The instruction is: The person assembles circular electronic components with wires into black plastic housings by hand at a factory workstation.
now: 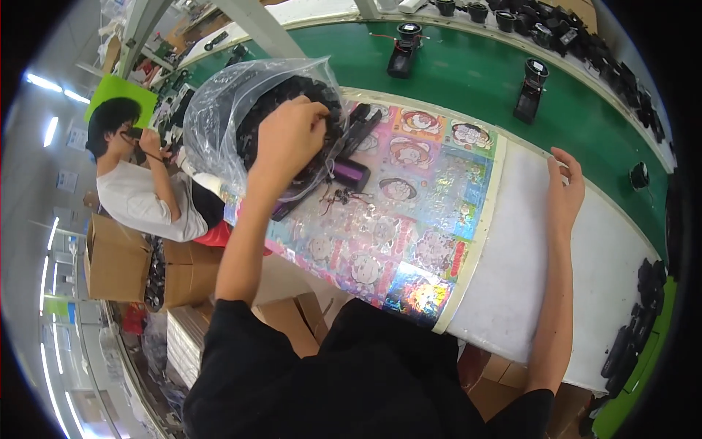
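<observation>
My left hand (291, 137) is over the mouth of a clear plastic bag (212, 110) full of small black parts (256, 121). Its fingers are curled together, and whatever they may hold is hidden. My right hand (567, 192) rests at the edge of the white tabletop (512, 256), beside the green conveyor belt (468, 80). Its fingers are loosely bent and apart, with nothing in them. Just right of the bag lie a purple-and-black device (349, 174), some thin wires with small pieces (338, 199) and long black housings (360, 128).
A shiny cartoon-printed sheet (409, 219) covers the table's left part. On the belt sit black units with round tops (404, 53) (531, 91) and a round part (639, 175). More black parts (636, 322) line the right edge. At left a person (146, 175) sits near cardboard boxes (191, 272).
</observation>
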A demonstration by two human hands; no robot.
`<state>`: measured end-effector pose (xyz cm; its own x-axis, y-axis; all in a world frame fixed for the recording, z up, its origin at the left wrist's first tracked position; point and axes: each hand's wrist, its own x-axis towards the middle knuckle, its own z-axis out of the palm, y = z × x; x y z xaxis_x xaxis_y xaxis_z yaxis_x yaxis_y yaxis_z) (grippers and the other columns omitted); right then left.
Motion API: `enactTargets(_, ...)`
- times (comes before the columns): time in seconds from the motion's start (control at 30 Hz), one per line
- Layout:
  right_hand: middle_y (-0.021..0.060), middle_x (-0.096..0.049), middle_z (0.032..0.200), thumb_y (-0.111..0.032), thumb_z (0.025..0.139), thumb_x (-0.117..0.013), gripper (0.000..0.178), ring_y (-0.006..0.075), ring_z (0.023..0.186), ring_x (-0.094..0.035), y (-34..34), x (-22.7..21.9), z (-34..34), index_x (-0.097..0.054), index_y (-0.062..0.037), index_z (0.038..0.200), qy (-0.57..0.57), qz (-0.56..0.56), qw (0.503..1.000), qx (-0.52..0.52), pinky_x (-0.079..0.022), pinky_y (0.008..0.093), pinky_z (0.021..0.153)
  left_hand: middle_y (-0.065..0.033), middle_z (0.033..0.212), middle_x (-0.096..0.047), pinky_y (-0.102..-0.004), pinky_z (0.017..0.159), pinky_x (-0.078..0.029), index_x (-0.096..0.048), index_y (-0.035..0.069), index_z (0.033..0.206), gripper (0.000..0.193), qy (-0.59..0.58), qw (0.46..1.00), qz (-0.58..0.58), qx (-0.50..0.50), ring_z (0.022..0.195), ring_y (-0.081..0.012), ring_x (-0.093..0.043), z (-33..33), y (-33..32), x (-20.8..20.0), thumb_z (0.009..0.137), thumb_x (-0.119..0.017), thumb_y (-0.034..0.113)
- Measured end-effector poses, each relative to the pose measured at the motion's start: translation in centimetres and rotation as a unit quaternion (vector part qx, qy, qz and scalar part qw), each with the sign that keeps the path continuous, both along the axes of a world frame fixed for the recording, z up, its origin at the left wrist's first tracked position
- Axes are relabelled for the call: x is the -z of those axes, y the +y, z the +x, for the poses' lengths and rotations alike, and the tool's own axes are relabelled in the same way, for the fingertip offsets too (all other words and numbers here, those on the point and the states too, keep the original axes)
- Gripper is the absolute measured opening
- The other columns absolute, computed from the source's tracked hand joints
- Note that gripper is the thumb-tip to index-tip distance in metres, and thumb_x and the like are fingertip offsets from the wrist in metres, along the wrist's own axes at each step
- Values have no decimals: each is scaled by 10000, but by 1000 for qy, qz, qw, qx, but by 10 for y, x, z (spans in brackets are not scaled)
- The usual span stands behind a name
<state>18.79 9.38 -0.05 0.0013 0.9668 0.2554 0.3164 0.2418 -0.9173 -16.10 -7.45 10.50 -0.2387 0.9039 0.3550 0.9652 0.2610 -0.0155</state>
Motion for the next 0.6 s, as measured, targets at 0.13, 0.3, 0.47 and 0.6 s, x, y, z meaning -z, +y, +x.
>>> enactTargets(0.13, 26, -606, 1055, -184, 877, -581, 233, 122, 901, -523, 2, 0, -3, -628, -68, 1073, -21, 8, 1000, -12, -415, 270, 800, -69, 925, -582, -367, 766, -450, -700, 85, 940, 231, 52, 996, -44, 58, 903, -263, -554, -28, -6, 12, 715, -698, 132)
enactTargets(0.3, -14, -560, 1040, -127, 862, -587, 157, 77, 785, -482, 0, -1, -2, -648, -56, 989, -6, 13, 1000, 9, -406, 225, 668, -48, 908, -558, -364, 775, -415, -714, 88, 861, 189, 74, 992, -59, 88, 918, -253, -513, -33, 3, 28, 675, -717, 117)
enactTargets(0.47, -9, -600, 936, -131, 857, -598, 146, 79, 757, -505, 5, 1, 0, -657, -61, 970, 17, -3, 1000, -5, -409, 226, 638, -84, 880, -629, -352, 770, -457, -699, 35, 846, 145, -84, 991, 32, 103, 861, -268, -582, -46, 6, 16, 716, -700, 100)
enactTargets(0.6, 2, -613, 859, -135, 857, -607, 143, 78, 723, -533, 12, 6, 7, -663, -70, 971, 50, 34, 998, -14, -426, 232, 596, -99, 828, -682, -277, 719, -481, -659, -30, 938, 191, -269, 957, 79, 79, 777, -155, -644, -58, 25, 0, 774, -676, 65)
